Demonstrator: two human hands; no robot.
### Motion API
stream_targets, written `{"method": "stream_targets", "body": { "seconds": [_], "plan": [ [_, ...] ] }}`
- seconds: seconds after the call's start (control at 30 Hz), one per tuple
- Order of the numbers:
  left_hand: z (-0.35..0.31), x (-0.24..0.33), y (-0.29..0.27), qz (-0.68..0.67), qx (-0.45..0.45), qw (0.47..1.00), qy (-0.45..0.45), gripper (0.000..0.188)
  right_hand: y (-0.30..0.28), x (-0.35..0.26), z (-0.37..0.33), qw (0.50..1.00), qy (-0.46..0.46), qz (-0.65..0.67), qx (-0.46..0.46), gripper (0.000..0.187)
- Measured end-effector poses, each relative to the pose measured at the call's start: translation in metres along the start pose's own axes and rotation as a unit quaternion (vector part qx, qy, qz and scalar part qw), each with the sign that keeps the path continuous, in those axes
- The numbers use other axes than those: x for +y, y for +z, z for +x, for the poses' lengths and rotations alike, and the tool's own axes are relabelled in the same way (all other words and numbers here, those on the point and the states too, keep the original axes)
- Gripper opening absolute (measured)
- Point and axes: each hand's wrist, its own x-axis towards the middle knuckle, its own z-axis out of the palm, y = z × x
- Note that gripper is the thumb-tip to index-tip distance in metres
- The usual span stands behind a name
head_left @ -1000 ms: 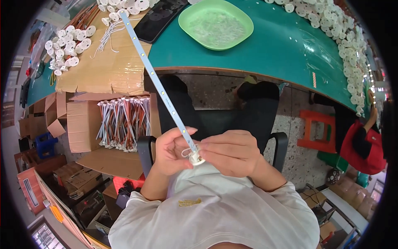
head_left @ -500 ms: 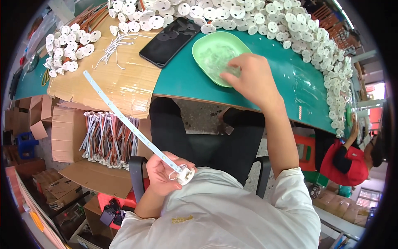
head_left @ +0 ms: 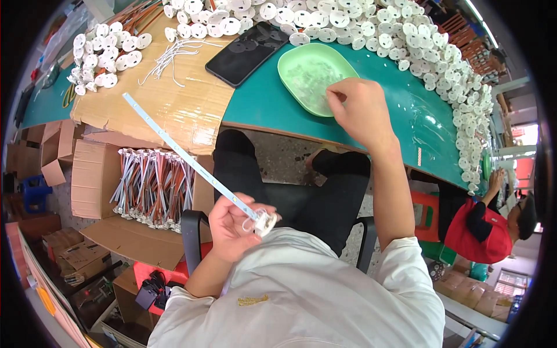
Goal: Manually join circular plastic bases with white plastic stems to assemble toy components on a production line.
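My left hand (head_left: 233,227) grips an LED strip (head_left: 184,152) at its lower end, near my lap. A round white cap (head_left: 265,223) with thin white wires sits at that end, by my fingertips. The narrow pale-blue strip slants up and left toward the table. Over the right rim of a light green dish (head_left: 293,95), my right hand (head_left: 361,110) has thumb and forefinger pinched together. Whatever lies between those fingertips is too small or hidden to make out. Tiny clear or whitish bits lie in the dish.
A black phone (head_left: 246,55) and white wires (head_left: 168,60) lie left of the dish, the wires on cardboard (head_left: 174,110). White round caps (head_left: 432,58) cover the table's far and right sides. Finished-looking strips (head_left: 154,185) fill a carton at left. Another person (head_left: 481,229) sits at right.
My right hand has drawn back from inside the dish to its right rim, its fingers now pinched. My left hand has tilted the strip's capped end and shifted it slightly.
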Motion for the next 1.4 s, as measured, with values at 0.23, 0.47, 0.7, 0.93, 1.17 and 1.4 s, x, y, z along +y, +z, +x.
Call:
{"method": "stream_targets", "body": {
  "seconds": [0.23, 0.47, 0.7, 0.93, 1.17, 1.4],
  "plan": [
    [-0.003, -0.002, 0.029, 0.034, 0.063, 0.997, 0.005, 0.077, -0.019, -0.076, -0.097, 0.947, -0.03, 0.242, 0.207, 0.009],
    [-0.019, -0.016, 0.055, -0.031, 0.075, 0.996, -0.027, 0.074, 0.007, -0.105, -0.196, 0.889, -0.008, 0.419, 0.183, 0.016],
    [-0.04, -0.023, 0.073, 0.023, 0.06, 0.998, -0.006, 0.076, 0.005, -0.111, -0.222, 0.89, -0.048, 0.38, 0.247, 0.016],
    [-0.044, -0.024, 0.072, 0.082, 0.006, 0.996, 0.016, 0.059, 0.004, -0.111, -0.229, 0.869, -0.042, 0.406, 0.279, 0.016],
    [-0.04, -0.021, 0.071, 0.079, -0.004, 0.997, 0.009, 0.057, 0.003, -0.11, -0.229, 0.862, -0.053, 0.409, 0.294, 0.017],
    [-0.043, -0.021, 0.073, 0.084, -0.014, 0.996, 0.016, 0.062, 0.002, -0.107, -0.231, 0.862, -0.048, 0.41, 0.294, 0.017]
  ]
}}
